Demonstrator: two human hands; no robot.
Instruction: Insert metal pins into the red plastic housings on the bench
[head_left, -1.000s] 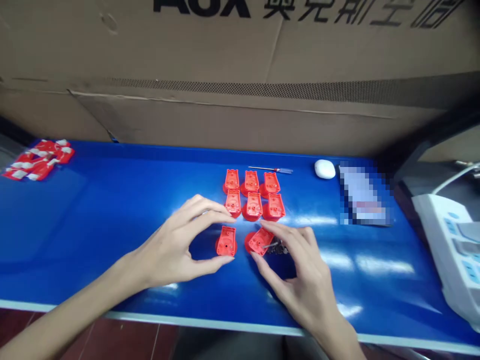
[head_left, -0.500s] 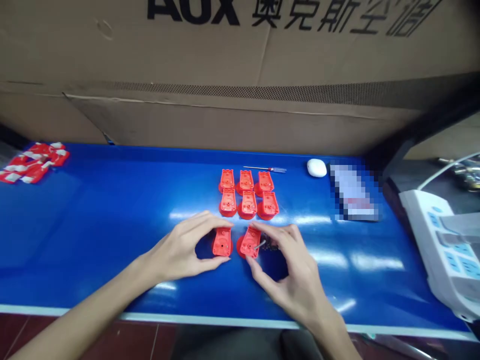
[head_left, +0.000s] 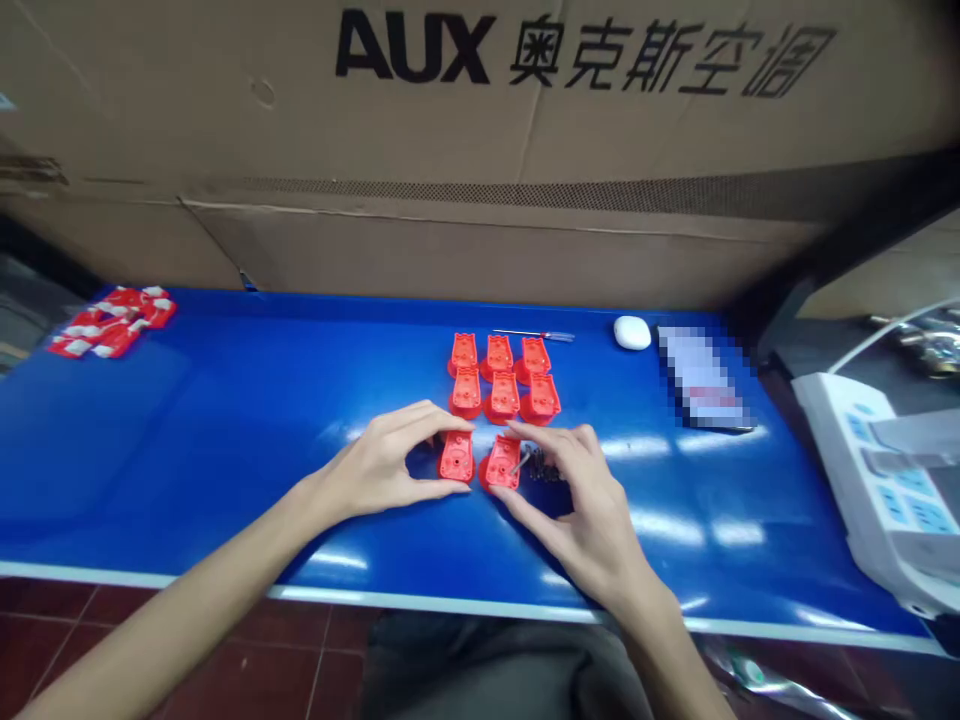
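My left hand point(head_left: 390, 455) has thumb and fingers closed on the near and far ends of a red plastic housing point(head_left: 457, 458), open side up on the table. Beside it, my right hand point(head_left: 581, 500) grips a second red plastic housing point(head_left: 502, 465) the same way. A thin metal pin point(head_left: 520, 462) slants up from this second housing. Partly under my right hand lies a small heap of dark screws point(head_left: 545, 464). Just beyond my hands, several more red housings point(head_left: 503, 393) stand in two rows.
A screwdriver point(head_left: 534, 334) lies behind the rows. Further right are a white rounded case point(head_left: 632, 333), a blurred-out phone point(head_left: 705, 380) and a white device point(head_left: 862, 470). Red and white parts point(head_left: 112, 322) lie at the far left. A large cardboard box point(head_left: 450, 130) stands behind the blue table point(head_left: 225, 430).
The housing in my right hand has turned to stand straighter, more in line with the left one. The whole view has shifted slightly; both hands keep their places around the housings.
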